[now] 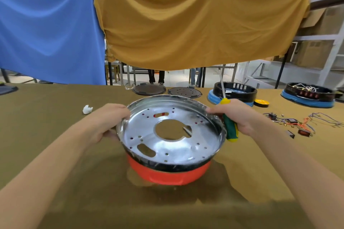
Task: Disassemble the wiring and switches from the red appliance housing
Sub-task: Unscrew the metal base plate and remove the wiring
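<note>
1. Left hand (109, 122) — fingers curled over the left rim of the metal liner pan (173, 132), thumb underneath; it grips the pan. A slip here would likely tip the pan to the right.
2. Red appliance housing (167, 173) — sits under the pan, at centre on the olive-covered table (55, 154); it appears lifted or tilted toward the camera, so it could drop if the pan parts from it suddenly.
3. Right hand (240, 117) — fingertips press the right rim while the palm grips a screwdriver (229, 126), shaft pointing up. Judged risk: a divided grip, weaker on the rim, and the tip could swing.
4. Removed wiring and switches (297, 122) — loose on the table, well right of the housing; a sweeping forearm could scatter them.
</note>
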